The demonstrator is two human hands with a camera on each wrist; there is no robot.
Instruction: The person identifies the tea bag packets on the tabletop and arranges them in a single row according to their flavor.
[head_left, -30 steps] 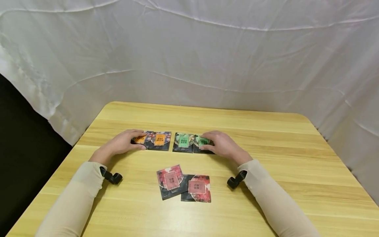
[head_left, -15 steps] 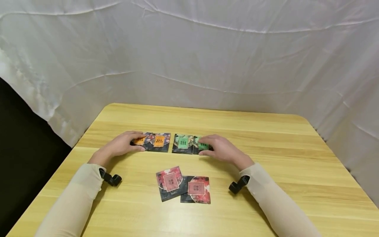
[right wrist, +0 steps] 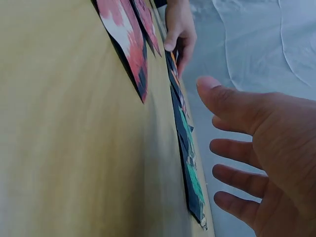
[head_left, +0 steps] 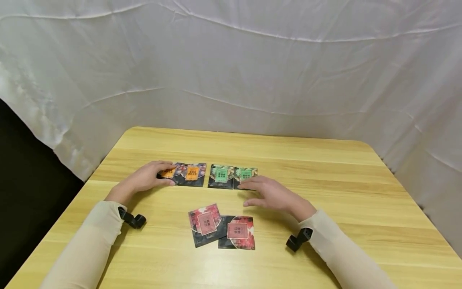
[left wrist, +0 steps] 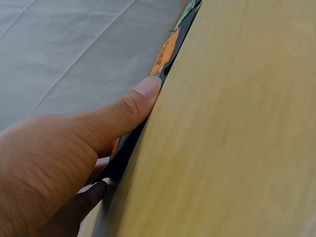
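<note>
Six dark square packets lie on the wooden table (head_left: pixel 325 192). At the back left are two orange-labelled packets (head_left: pixel 193 173), beside them two green-labelled packets (head_left: pixel 221 175), and in front two overlapping red packets (head_left: pixel 237 231). My left hand (head_left: pixel 155 177) holds the leftmost orange packet (head_left: pixel 168 173) flat on the table, thumb (left wrist: pixel 143 94) along its near edge and fingers at its far edge. My right hand (head_left: pixel 268 193) hovers with fingers spread and straight (right wrist: pixel 237 150), holding nothing, just in front of the right green packet (head_left: pixel 246 174).
A white cloth backdrop (head_left: pixel 231 72) hangs close behind the table's far edge and wraps both sides. At the left the table ends over a dark gap (head_left: pixel 25 192). Bare wood stretches to the right of the packets.
My right hand has come off the right green packet, drawn back toward me and opened its fingers. The left hand has stayed on the orange packet.
</note>
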